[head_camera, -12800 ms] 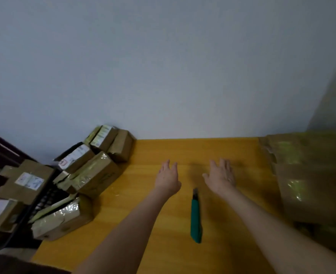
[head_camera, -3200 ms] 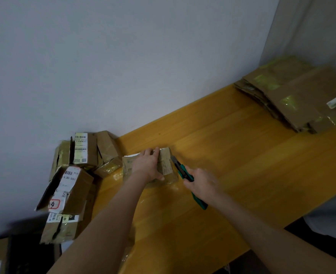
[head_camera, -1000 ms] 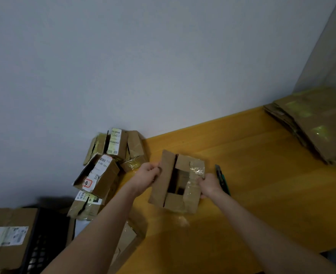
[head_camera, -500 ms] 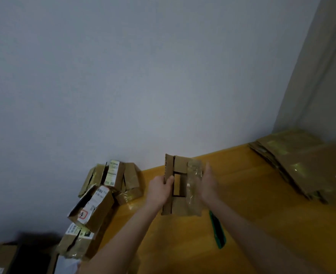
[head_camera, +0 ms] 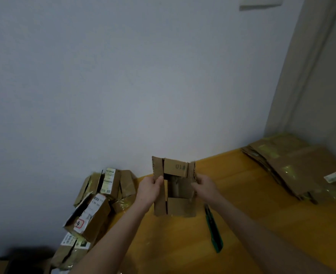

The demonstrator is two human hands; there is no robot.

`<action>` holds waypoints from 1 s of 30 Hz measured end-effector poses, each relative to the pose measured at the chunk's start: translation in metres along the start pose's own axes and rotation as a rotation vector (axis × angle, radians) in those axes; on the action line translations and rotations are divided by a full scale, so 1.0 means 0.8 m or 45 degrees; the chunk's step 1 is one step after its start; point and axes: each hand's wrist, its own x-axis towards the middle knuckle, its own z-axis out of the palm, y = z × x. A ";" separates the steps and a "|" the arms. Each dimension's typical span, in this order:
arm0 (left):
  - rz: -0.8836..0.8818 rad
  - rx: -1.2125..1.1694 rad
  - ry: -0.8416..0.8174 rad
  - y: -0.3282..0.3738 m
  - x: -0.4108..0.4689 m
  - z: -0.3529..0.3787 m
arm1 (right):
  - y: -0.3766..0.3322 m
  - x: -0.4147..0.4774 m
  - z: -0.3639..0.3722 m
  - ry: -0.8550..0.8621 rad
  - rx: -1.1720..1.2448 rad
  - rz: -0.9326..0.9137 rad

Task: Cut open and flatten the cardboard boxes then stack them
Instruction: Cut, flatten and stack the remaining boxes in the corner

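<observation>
Gripping the opened box (head_camera: 180, 208) by its flaps, left hand (head_camera: 149, 189) and right hand (head_camera: 204, 186) raised.

Both arms are bare and reach forward, away from the body. The left arm (head_camera: 111, 240) comes in from the bottom left. The right arm (head_camera: 262, 234) comes in from the bottom right. They get closer together toward the hands. The left hand (head_camera: 150, 189) is up in the air, and its thumb and fingers curl around the left edge of a small box (head_camera: 180, 208). The right hand (head_camera: 204, 185) is at about the same height and pinches the right edge of the same box. The backs of both hands face the camera. The wrists look nearly straight. The two hands do not touch each other.
</observation>
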 end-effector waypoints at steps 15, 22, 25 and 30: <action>0.302 0.546 0.009 -0.006 0.012 -0.006 | 0.011 0.012 -0.013 0.289 -0.391 0.083; 0.551 0.980 -0.051 -0.002 0.000 0.014 | -0.009 0.006 0.012 -0.165 -1.122 0.068; 0.600 1.026 -0.059 -0.004 -0.001 0.011 | -0.001 -0.001 0.013 -0.165 -1.144 -0.016; 0.633 1.103 -0.003 -0.012 0.007 0.002 | -0.004 -0.003 0.015 -0.233 -0.967 -0.198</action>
